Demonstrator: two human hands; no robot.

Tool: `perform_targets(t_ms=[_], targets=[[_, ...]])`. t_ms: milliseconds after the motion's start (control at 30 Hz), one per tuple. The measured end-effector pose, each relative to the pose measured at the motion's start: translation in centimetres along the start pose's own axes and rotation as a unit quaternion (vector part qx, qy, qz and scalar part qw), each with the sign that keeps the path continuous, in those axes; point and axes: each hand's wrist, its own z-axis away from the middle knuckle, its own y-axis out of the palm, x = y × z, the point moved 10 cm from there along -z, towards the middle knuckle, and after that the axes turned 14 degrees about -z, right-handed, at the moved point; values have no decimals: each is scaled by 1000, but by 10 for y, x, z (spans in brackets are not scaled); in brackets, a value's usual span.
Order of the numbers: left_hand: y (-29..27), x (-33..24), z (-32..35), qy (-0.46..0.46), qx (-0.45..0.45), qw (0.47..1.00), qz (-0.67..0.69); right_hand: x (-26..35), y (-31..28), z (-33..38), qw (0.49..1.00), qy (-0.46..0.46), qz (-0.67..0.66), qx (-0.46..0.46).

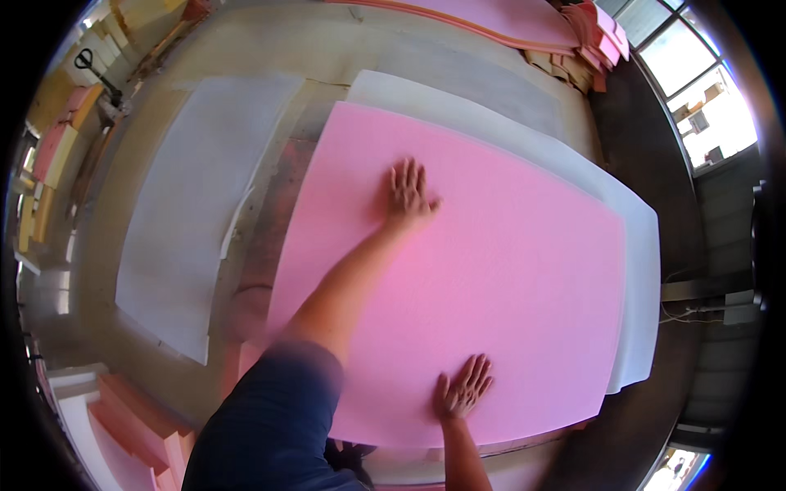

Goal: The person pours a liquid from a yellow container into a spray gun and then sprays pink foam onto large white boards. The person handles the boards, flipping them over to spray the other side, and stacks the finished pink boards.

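Observation:
A large pink foam sheet (491,270) lies flat before me. My left hand (407,192) rests palm down on its upper left part, fingers spread, the arm stretched across the sheet. Close to the near edge, my right hand (464,391) is also laid flat on the pink surface with its fingers extended. Neither hand grips anything. Under the pink sheet is a white sheet (643,270), which sticks out along the far and right sides; the rest of it is covered.
A pale grey-white sheet (196,213) lies at the left. More pink sheets (508,20) are stacked at the far side, beside folded pink pieces (594,37). Pink and white foam pieces (135,425) stand at the lower left. A window (688,74) is at the upper right.

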Motion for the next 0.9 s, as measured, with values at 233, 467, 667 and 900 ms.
perform_targets(t_ms=[233, 467, 667, 900], targets=[[-53, -28, 272, 77, 57, 994, 50, -6, 1, 7, 1000, 2, 12, -16], [-103, -25, 490, 36, 68, 996, 48, 8, 1, 12, 999, -7, 15, -29], [-140, 78, 614, -190, 25, 962, 194, 1, 5, 17, 999, 23, -1, 30], [-79, 320, 611, -487, 22, 823, 290, 146, 49, 139, 971, -222, -39, 75]])
